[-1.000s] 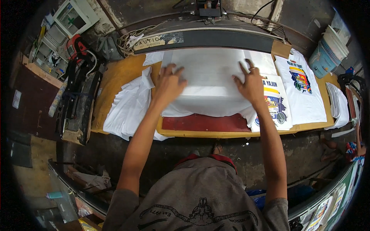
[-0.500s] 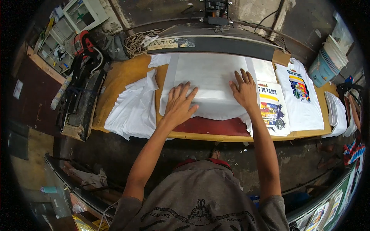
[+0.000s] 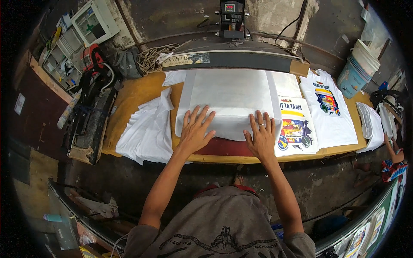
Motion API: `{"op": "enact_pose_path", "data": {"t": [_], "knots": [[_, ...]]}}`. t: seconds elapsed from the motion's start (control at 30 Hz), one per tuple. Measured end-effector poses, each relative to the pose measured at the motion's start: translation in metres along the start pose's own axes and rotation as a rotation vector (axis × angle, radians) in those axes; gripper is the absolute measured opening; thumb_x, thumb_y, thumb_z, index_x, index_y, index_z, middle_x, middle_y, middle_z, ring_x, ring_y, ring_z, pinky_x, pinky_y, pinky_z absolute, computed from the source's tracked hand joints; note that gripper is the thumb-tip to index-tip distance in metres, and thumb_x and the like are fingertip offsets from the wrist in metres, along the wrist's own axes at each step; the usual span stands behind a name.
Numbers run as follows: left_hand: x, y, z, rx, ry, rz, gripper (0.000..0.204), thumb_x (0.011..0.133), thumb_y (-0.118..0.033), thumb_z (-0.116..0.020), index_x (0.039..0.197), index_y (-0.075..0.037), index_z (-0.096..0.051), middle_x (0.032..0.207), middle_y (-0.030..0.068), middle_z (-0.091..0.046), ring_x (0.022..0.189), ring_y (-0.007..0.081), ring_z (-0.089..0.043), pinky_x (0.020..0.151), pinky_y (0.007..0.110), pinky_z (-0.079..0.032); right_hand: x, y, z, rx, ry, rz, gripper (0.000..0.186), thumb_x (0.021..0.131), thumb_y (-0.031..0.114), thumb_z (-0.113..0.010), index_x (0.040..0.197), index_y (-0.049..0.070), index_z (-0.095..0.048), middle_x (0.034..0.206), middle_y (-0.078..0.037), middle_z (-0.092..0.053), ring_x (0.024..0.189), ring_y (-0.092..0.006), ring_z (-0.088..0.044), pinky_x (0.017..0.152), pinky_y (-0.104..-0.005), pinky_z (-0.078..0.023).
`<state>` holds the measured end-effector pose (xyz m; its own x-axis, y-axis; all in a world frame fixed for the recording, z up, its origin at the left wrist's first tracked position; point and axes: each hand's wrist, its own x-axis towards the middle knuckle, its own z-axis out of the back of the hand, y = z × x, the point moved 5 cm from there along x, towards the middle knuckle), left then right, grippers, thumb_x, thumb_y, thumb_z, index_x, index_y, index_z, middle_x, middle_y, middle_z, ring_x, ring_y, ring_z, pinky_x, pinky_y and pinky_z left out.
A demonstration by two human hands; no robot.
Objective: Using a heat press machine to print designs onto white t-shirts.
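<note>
A white garment with a pale translucent sheet over it lies on the press's red bed. My left hand rests spread on the sheet's lower left, my right hand spread on its lower right, both at the near edge. Just right of it lie printed white sheets with a colourful design, then a printed white T-shirt. A loose white garment lies to the left.
A heat press stands behind the sheet. A black machine is left of the yellow table. Stacked buckets stand at back right. A co-worker's arm reaches toward folded white cloth at the far right.
My right hand has moved down toward the sheet's near edge, and my left hand also sits nearer that edge. The co-worker's arm at the far right is higher, by the folded cloth.
</note>
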<state>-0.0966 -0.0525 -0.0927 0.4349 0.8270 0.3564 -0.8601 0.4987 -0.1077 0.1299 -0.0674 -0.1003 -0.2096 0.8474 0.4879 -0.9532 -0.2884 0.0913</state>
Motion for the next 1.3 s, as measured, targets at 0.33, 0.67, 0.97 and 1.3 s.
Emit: {"op": "enact_pose_path", "data": {"t": [0.33,0.67,0.97,1.3], "knots": [[-0.010,0.000,0.005,0.066,-0.034,0.033,0.070,0.084,-0.038,-0.060,0.143,-0.011,-0.035,0.151,0.0165,-0.023,0.137,0.0381,-0.021,0.109,0.055,-0.014,0.002,-0.013,0.006,-0.013,-0.028,-0.021,0.055,0.090,0.039,-0.052,0.137,0.012,-0.044,0.143,-0.017,-0.038,0.134,-0.0405,-0.030,0.109,-0.0540,-0.022],[-0.024,0.013,-0.003,0.110,-0.010,0.085,0.075,0.082,-0.036,-0.062,0.145,-0.010,-0.029,0.150,0.0166,-0.021,0.136,0.0386,-0.021,0.109,0.056,-0.015,-0.007,-0.024,-0.005,-0.059,0.020,-0.100,0.057,0.091,0.042,-0.049,0.140,0.015,-0.041,0.146,-0.017,-0.034,0.136,-0.0427,-0.025,0.110,-0.0545,-0.019],[-0.024,0.013,0.001,0.092,-0.005,0.105,0.078,0.081,-0.037,-0.063,0.145,-0.011,-0.028,0.151,0.0161,-0.021,0.136,0.0382,-0.021,0.109,0.057,-0.014,-0.008,-0.022,0.001,-0.053,0.012,-0.116,0.056,0.090,0.041,-0.050,0.140,0.016,-0.042,0.147,-0.015,-0.034,0.135,-0.0419,-0.027,0.108,-0.0559,-0.021],[-0.027,0.005,-0.006,0.035,0.053,0.129,0.080,0.078,-0.039,-0.066,0.144,-0.010,-0.030,0.150,0.0187,-0.022,0.134,0.0393,-0.026,0.108,0.055,-0.018,-0.023,-0.030,-0.008,-0.026,0.042,-0.112,0.061,0.087,0.038,-0.056,0.141,0.017,-0.040,0.148,-0.015,-0.031,0.134,-0.0414,-0.027,0.106,-0.0571,-0.025]]}}
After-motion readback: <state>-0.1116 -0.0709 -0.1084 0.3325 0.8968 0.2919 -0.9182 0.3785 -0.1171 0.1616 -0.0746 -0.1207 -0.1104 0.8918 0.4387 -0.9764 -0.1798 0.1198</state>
